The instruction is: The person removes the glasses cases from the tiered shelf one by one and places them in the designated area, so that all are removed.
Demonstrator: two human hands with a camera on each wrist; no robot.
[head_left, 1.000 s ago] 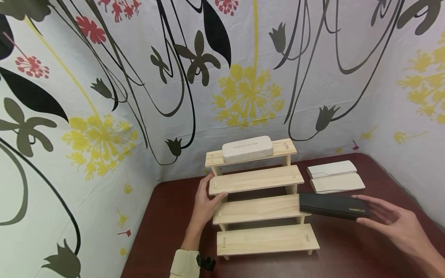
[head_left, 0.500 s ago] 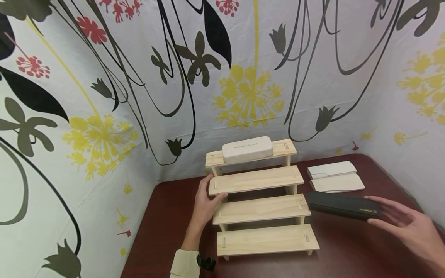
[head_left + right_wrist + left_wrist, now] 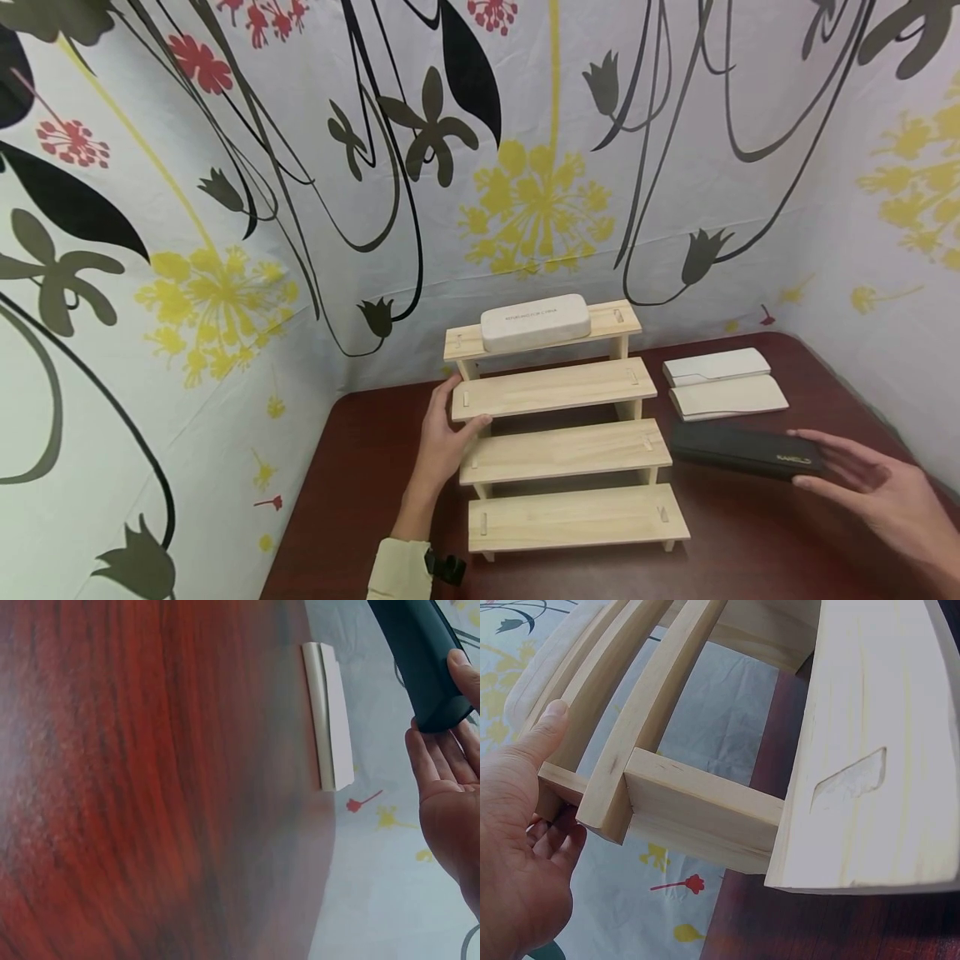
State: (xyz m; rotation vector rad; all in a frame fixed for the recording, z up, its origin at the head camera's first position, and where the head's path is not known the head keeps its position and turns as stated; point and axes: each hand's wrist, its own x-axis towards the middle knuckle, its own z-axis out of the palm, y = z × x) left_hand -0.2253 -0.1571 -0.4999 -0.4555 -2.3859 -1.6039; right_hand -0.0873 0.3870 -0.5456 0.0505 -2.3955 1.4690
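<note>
A pale wooden four-step rack [image 3: 562,452] stands on the table. My left hand [image 3: 441,440] grips its left side, thumb on the second shelf from the top; the left wrist view shows the thumb over one bar and the fingers [image 3: 574,844] below. To the right of the rack, my right hand [image 3: 873,493] holds a long dark glasses case [image 3: 738,448] by its right end. In the right wrist view the thumb [image 3: 463,671] lies on one side of this case and the fingers beneath. A white glasses case [image 3: 534,323] with small lettering rests on the top shelf.
A cream folded case [image 3: 726,396] lies on the dark red table [image 3: 352,500] at the back right, behind the dark glasses case. A floral-patterned cloth [image 3: 525,225] closes off the back and both sides.
My right hand has drawn the dark glasses case to the right, off the third shelf's right end, and slightly lower. My left hand keeps its grip on the rack.
</note>
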